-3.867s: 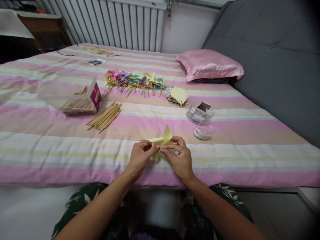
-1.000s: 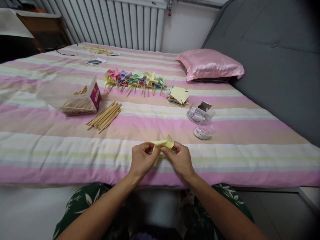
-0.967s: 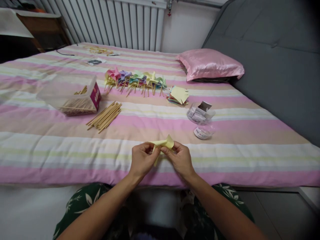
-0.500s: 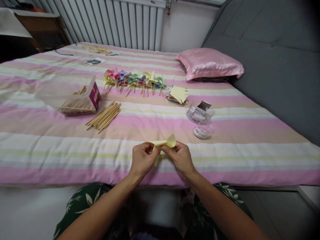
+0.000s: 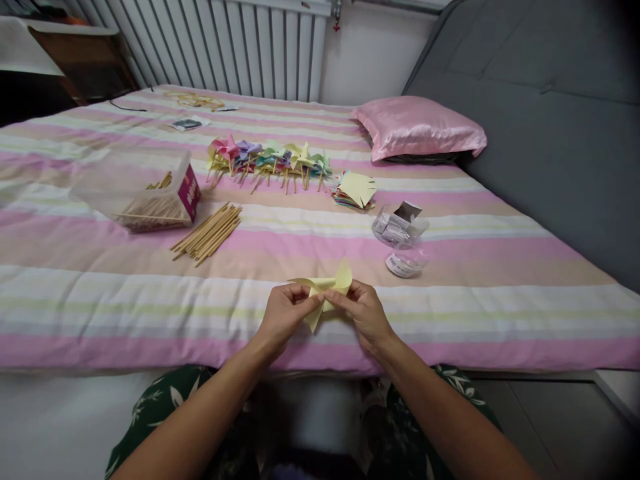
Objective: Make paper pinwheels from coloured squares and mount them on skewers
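Near the front edge of the bed, a pale yellow paper pinwheel (image 5: 325, 283) with curled-in blades is pinched between both of my hands. My left hand (image 5: 287, 313) grips its left side, thumb pressed toward the middle. From the other side my right hand (image 5: 367, 317) closes on it, its thumb meeting the left thumb at the centre. One blade stands up at the right, and a pointed corner hangs below the thumbs. No stick shows on this pinwheel. The fingers behind the paper are partly hidden.
Wooden sticks (image 5: 209, 233) lie beside a clear plastic box (image 5: 135, 187) holding more sticks. Finished pinwheels (image 5: 270, 160) lie in a row farther back. Right of them are a stack of cut paper squares (image 5: 355, 190), two small clear containers (image 5: 397, 227) and a pink pillow (image 5: 420, 130).
The paper's blades have shifted: the right one stands taller, and another now reaches out over my left fingers. Both thumbs have come together at the centre.
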`<state>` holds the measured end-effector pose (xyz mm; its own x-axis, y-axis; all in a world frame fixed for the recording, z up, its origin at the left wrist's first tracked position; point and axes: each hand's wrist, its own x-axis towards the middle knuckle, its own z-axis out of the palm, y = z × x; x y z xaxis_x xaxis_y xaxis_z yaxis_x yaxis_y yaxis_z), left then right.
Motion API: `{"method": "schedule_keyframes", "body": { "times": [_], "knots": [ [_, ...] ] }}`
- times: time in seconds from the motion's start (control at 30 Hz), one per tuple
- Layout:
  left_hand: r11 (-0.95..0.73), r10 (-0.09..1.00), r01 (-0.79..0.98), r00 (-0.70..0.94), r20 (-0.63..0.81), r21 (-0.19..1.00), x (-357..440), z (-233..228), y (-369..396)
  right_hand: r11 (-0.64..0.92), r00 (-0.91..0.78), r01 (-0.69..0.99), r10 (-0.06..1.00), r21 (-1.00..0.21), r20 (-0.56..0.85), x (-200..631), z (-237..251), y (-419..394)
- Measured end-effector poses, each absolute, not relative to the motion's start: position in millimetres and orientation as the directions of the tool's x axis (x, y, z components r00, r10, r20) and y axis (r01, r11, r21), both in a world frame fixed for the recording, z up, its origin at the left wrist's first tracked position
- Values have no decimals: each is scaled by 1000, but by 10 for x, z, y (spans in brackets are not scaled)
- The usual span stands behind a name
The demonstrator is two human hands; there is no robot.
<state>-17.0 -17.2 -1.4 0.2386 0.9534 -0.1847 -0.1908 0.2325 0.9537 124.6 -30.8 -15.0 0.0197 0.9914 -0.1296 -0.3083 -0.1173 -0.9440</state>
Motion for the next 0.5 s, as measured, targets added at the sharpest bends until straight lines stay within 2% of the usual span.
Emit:
{"method": "schedule_keyframes", "body": {
  "times": [0.17, 0.33, 0.5],
  "knots": [
    [249, 946, -174, 254, -201, 953, -168, 9, -164, -149, 2, -327, 987, -933, -158, 1235, -142, -320],
    [349, 923, -192, 239, -301, 917, -161, 32, -149, -141, -28, -352, 990, -925, -140, 1281, -110, -319],
    [412, 900, -217, 247, -359, 885, -196, 25, -136, -108, 18, -269, 993, -957, -117, 1356, -32, -294]
  ]
}}
